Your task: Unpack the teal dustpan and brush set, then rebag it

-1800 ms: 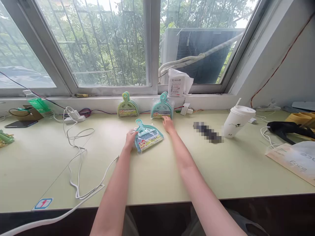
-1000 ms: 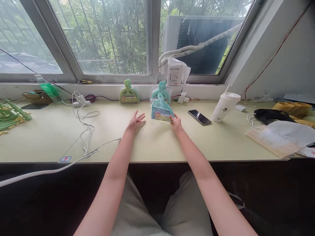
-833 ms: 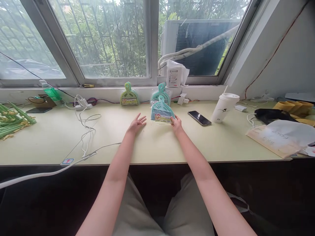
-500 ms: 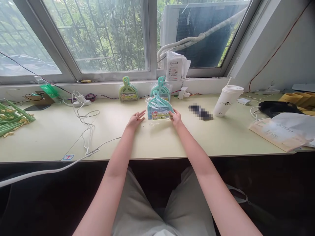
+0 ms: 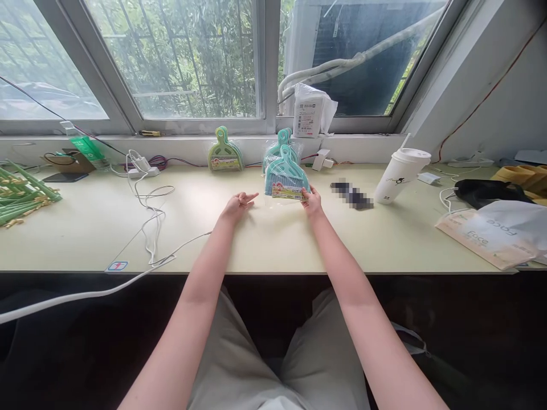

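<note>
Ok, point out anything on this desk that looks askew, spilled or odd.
Nothing spilled or damaged. The white cables sprawl loose across the desk, one trailing off its front edge. The right hand holds a teal dustpan pack upright; the left hand rests empty.

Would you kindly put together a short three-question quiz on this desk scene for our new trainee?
1. True or false: the right hand holds the teal dustpan set by its lower edge.
2. Which thing stands right of the blurred object? A) white cup B) green dustpan set C) white cable
3. Fill in: the left hand holds ____.

Key
1. True: the fingers pinch the labelled lower edge, and the pack stands upright.
2. A: the lidded cup with a straw.
3. Nothing: it hovers over the table, fingers pointing toward the pack.
</note>
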